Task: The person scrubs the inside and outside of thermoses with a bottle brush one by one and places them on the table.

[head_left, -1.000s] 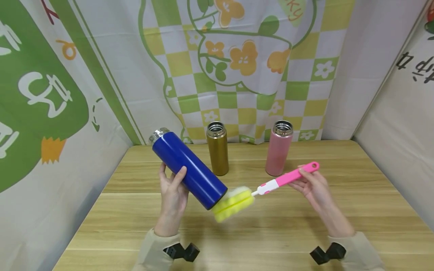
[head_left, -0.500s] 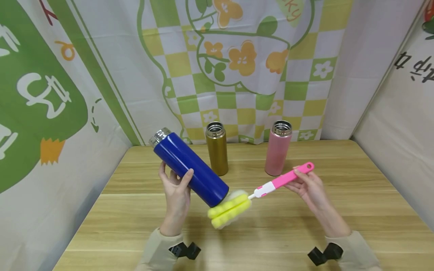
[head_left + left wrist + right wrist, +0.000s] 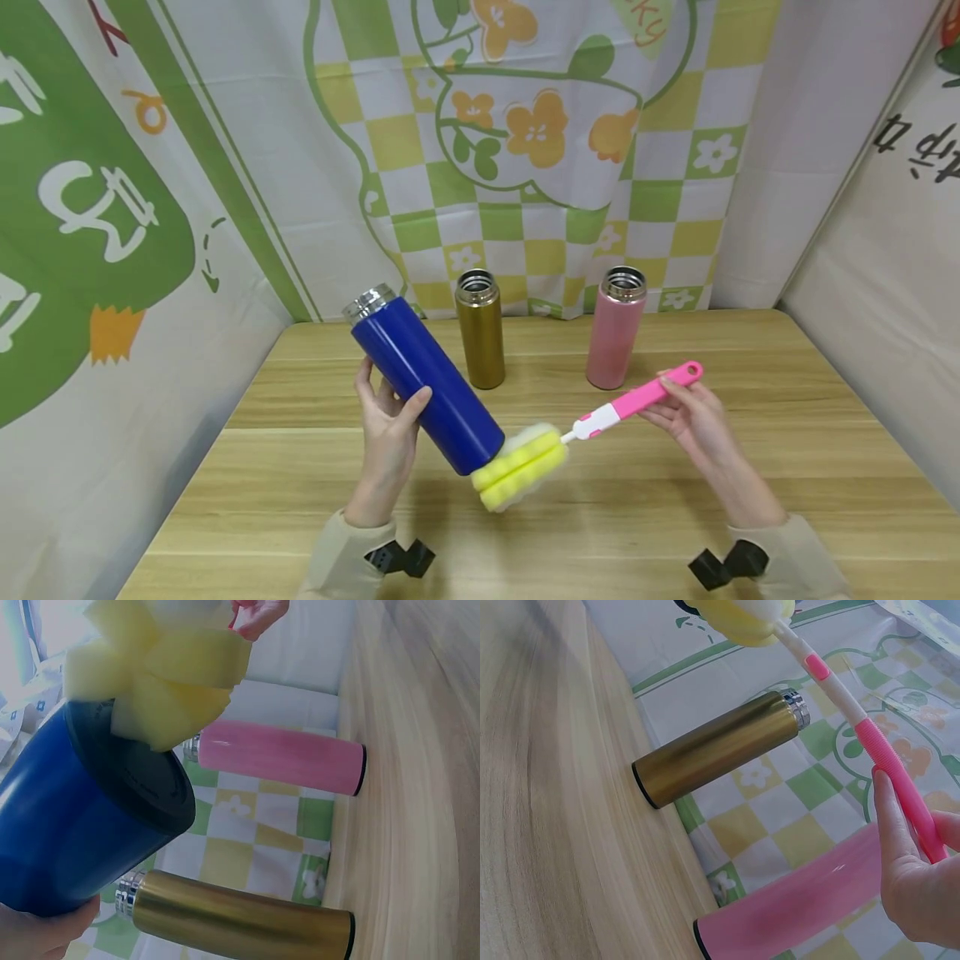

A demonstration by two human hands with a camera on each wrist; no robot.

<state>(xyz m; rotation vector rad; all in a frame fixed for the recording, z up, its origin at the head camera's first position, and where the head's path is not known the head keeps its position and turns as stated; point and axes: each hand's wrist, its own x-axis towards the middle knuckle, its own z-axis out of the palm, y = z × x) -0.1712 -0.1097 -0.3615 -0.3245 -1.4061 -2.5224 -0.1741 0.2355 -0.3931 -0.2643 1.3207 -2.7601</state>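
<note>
My left hand grips a blue thermos bottle around its body, tilted in the air with its lidless steel mouth up and to the left. In my right hand I pinch the pink handle of a bottle brush, its white neck sloping down to the left. The brush's yellow and white sponge head is against the base of the blue bottle; the left wrist view shows the sponge overlapping the dark bottom.
A gold thermos bottle and a pink one stand upright and lidless at the back of the wooden table. Patterned cloth hangs behind them. A black wrist camera sits on each sleeve.
The sponge head swung slightly left and down, then came back a little to the right. The blue bottle has shifted slightly right and downward and tilts more steeply. Both hands keep their hold.
</note>
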